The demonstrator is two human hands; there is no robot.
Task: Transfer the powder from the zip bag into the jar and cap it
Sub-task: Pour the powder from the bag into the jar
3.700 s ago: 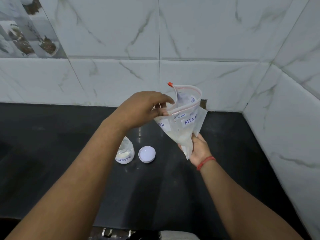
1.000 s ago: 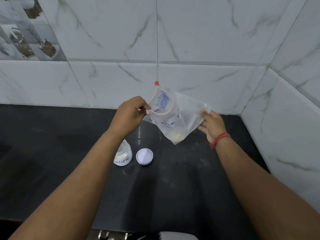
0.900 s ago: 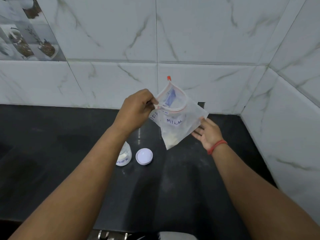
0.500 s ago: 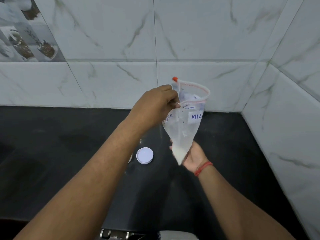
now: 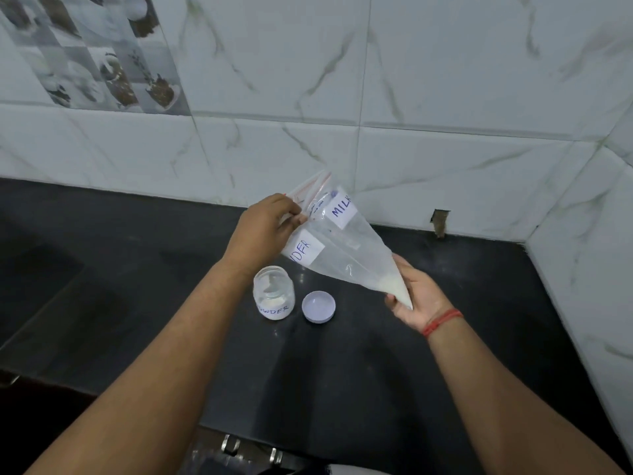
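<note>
A clear zip bag point(image 5: 346, 248) labelled MILK POWDER hangs in the air, slanted, with its red zip mouth up at the left and a little white powder in its low right corner. My left hand point(image 5: 263, 229) pinches the bag at the zip mouth. My right hand point(image 5: 416, 296) holds the powder-filled corner from below. An open small jar point(image 5: 273, 293) with a POWDER label stands on the black counter point(image 5: 342, 371) below my left wrist, with some white powder inside. Its white cap point(image 5: 318, 306) lies upside down just right of the jar.
White marble-tiled walls close the counter at the back and on the right. A small hole point(image 5: 440, 221) shows in the back wall at counter level. Metal fittings point(image 5: 250, 449) sit at the counter's front edge.
The bag has swung from hanging point-down to slanted, its corner now out to the right. My left hand has dropped lower and left, uncovering the jar. The zip mouth looks flatter now.
</note>
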